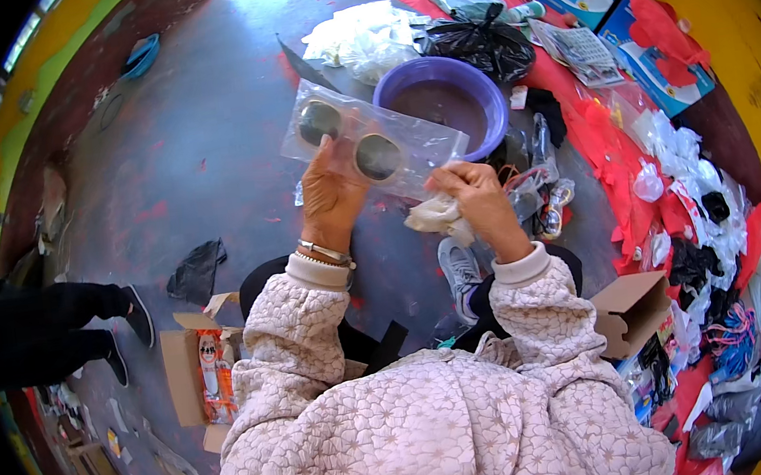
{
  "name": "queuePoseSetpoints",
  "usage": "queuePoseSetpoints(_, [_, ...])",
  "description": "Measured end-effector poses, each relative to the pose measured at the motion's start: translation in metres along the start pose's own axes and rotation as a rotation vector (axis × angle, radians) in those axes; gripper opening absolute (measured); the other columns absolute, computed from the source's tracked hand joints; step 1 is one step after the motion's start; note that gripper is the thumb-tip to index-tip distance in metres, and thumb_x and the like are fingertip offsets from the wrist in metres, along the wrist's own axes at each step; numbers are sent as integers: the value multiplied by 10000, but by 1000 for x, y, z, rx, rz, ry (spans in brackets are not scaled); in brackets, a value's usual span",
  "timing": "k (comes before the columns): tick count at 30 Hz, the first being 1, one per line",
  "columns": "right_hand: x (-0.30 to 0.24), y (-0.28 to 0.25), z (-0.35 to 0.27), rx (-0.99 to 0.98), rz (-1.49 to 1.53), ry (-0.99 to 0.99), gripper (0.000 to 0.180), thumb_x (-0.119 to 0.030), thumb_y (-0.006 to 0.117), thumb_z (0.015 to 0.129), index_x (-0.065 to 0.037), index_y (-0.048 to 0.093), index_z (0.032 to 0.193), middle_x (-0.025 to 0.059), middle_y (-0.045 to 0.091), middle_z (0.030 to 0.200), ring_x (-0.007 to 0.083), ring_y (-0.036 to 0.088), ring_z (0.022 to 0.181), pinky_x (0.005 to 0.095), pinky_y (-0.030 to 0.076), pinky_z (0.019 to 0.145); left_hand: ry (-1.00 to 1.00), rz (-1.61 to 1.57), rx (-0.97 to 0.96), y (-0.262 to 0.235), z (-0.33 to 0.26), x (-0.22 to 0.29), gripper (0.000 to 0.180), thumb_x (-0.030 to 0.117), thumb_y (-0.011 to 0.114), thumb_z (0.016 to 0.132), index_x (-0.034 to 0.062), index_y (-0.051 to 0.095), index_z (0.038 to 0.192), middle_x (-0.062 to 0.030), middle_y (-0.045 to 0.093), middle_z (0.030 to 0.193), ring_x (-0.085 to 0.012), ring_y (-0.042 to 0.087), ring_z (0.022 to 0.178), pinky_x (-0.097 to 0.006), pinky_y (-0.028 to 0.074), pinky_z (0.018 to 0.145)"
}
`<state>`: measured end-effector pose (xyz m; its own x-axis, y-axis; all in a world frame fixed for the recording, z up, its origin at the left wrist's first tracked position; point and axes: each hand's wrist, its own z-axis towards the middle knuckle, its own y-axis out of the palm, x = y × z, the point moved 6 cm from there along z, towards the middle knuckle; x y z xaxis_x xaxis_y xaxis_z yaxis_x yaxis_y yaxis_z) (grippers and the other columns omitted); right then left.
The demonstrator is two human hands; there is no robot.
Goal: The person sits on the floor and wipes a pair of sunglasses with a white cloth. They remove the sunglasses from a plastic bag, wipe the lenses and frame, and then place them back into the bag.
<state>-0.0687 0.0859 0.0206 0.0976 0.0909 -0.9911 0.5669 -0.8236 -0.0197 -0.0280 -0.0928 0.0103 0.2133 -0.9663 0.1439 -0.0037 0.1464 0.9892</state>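
A clear plastic bag (427, 145) is held up in front of me. Through the film show two round, dark, gold-rimmed lenses (378, 157), like those of sunglasses. My left hand (334, 191) grips the bag from below, its thumb between the lenses. At the bag's right end, my right hand (479, 196) is closed, with a crumpled whitish cloth (439, 217) bunched in its fingers. Its fingertips touch the bag's corner; whether they pinch the film too is hard to tell.
Beyond the bag stands a purple basin (495, 110), with a black plastic bag (483, 46) behind it. Open cardboard boxes (184, 377) sit on both sides of me. Red sheeting (613, 178) with piled plastic lies right. Another person's legs (63, 330) are at left.
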Motion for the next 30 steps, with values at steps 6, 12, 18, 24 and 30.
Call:
queuePoseSetpoints(6, [0, -13, 0, -39, -1, 67, 209, -172, 579, 863, 14, 672, 840, 48, 627, 700, 89, 565, 606, 226, 447, 570, 123, 62, 20, -2, -1, 12, 458, 186, 590, 852, 18, 438, 1249, -168, 483, 1267, -360, 412, 1218, -510, 298, 1046])
queuePoseSetpoints(12, [-5, -47, 2, 55, 148, 10, 141, -121, 617, 841, -8, 685, 889, 6, 586, 650, 71, 535, 568, 210, 427, 534, -50, 112, -87, 23, -11, 11, 565, 306, 551, 868, -13, 375, 1301, -185, 437, 1309, -355, 405, 1230, -531, 295, 1037])
queuePoseSetpoints(18, [-18, -86, -2, 76, 13, 5, 115, -111, 633, 811, -17, 691, 846, -1, 602, 664, 61, 528, 574, 209, 418, 543, -235, 586, -229, 37, -18, 6, 575, 302, 517, 906, -40, 338, 1332, -167, 536, 1194, -286, 539, 1094, -435, 438, 933])
queuePoseSetpoints(24, [-17, -83, -4, 28, 60, 86, 148, -151, 633, 818, -17, 691, 838, 5, 627, 701, 58, 545, 597, 212, 432, 557, -250, 965, -51, 20, -17, -10, 455, 305, 498, 927, -41, 489, 1224, -119, 604, 1069, -171, 611, 928, -318, 525, 788])
queuePoseSetpoints(30, [-12, -80, -6, -46, 34, 128, 191, -176, 611, 853, -3, 684, 891, 5, 628, 723, 58, 556, 617, 219, 447, 563, -223, 962, 8, 11, -18, 3, 406, 289, 473, 938, -35, 527, 1177, -112, 607, 1074, -161, 610, 932, -298, 526, 779])
